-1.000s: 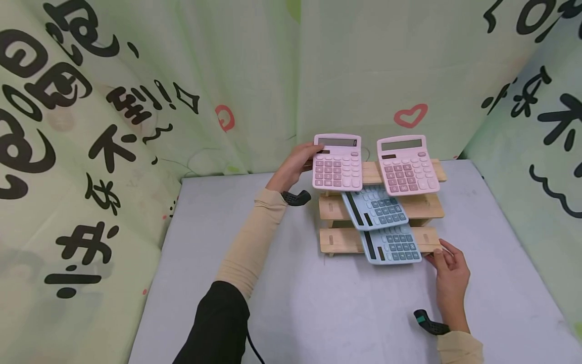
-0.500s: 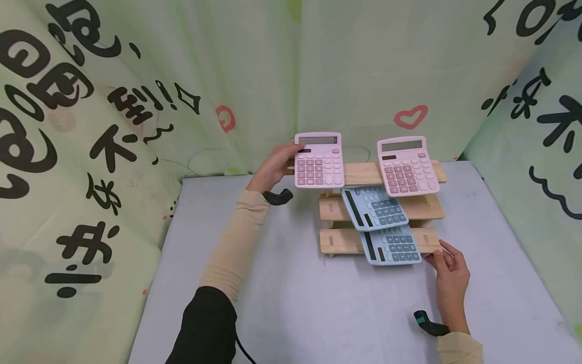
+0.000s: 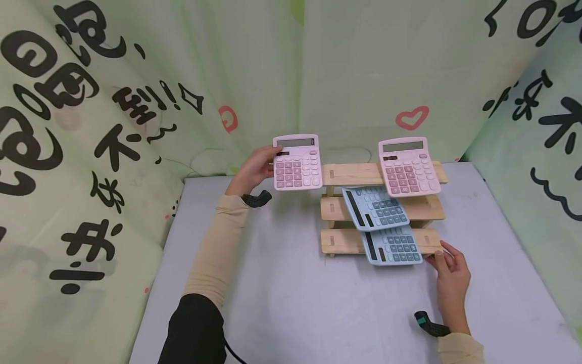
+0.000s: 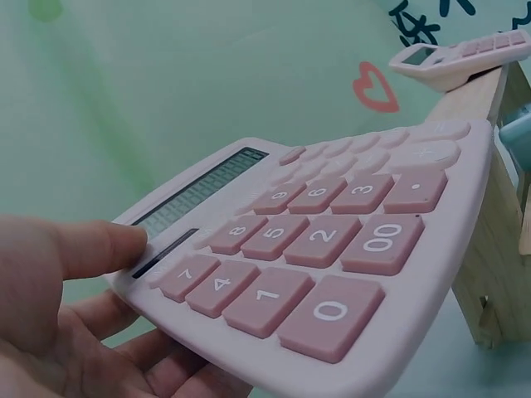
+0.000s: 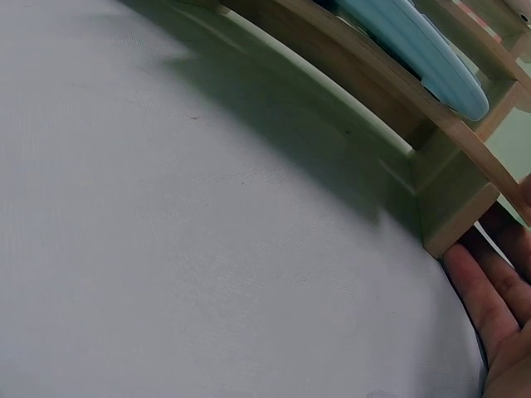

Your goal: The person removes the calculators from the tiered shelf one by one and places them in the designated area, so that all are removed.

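Observation:
My left hand (image 3: 252, 169) holds a pink calculator (image 3: 297, 164) by its left edge, thumb on the front beside the display, fingers behind it. The calculator is apart from the three-tier wooden rack (image 3: 343, 241), to its left. In the left wrist view the thumb (image 4: 104, 247) lies at the display's lower corner. My right hand (image 3: 452, 283) grips the rack's lower right corner, thumb on the bottom step. Another pink calculator (image 3: 409, 167) leans on the top step. Two light blue calculators, one on the middle step (image 3: 377, 207) and one on the bottom (image 3: 393, 246), lie turned sideways.
The rack stands on a table covered in pale cloth (image 3: 291, 293). Green printed curtains (image 3: 254, 65) with black lettering and a red heart hang behind and at both sides. A black cable (image 3: 234, 351) runs by the left sleeve.
My left hand has carried the pink calculator leftward, away from in front of the top step, baring that step's left end. The right hand stays at the rack's corner.

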Available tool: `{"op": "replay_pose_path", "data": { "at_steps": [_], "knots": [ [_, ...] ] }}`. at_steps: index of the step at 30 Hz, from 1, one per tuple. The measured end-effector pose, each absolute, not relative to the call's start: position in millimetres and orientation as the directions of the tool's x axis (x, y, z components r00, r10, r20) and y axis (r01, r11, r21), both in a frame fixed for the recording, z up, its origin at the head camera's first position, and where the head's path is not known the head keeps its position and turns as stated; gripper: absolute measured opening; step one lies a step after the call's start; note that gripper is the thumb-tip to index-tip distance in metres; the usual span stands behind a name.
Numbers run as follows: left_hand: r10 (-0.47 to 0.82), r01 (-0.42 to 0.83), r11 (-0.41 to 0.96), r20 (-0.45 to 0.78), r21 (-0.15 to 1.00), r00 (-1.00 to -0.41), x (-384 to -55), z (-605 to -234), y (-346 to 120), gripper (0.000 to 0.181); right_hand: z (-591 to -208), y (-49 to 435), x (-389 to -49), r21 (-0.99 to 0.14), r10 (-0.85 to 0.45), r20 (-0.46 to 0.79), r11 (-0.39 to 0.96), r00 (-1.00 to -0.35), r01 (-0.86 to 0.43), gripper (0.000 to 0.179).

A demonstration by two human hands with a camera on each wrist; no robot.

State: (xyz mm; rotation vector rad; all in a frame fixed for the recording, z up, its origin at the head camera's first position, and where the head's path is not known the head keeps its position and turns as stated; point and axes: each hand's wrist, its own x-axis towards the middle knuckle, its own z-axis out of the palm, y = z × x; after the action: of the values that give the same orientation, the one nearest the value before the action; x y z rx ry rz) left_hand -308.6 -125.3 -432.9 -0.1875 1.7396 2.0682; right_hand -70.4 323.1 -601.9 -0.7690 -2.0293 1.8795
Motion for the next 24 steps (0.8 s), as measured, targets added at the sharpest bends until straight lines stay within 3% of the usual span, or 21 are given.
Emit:
{"op": "replay_pose_path", "data": {
  "at_steps": [10, 24],
  "knots": [
    [0.196, -0.437, -0.171, -0.404, 0.883, -0.893, -301.8, -441.3, -157.8, 0.020, -600.8, 322.2, -69.7, -0.980, 0.544, -0.162, 0.011, -0.823, 0.200, 0.045],
    [0.156, -0.473, -0.174, -0.449, 0.864, -0.879, -284.9, -462.9, -207.8, 0.024, -597.5, 321.2, -67.9, -0.980, 0.537, -0.163, 0.008, -0.828, 0.197, 0.045]
  ]
}}
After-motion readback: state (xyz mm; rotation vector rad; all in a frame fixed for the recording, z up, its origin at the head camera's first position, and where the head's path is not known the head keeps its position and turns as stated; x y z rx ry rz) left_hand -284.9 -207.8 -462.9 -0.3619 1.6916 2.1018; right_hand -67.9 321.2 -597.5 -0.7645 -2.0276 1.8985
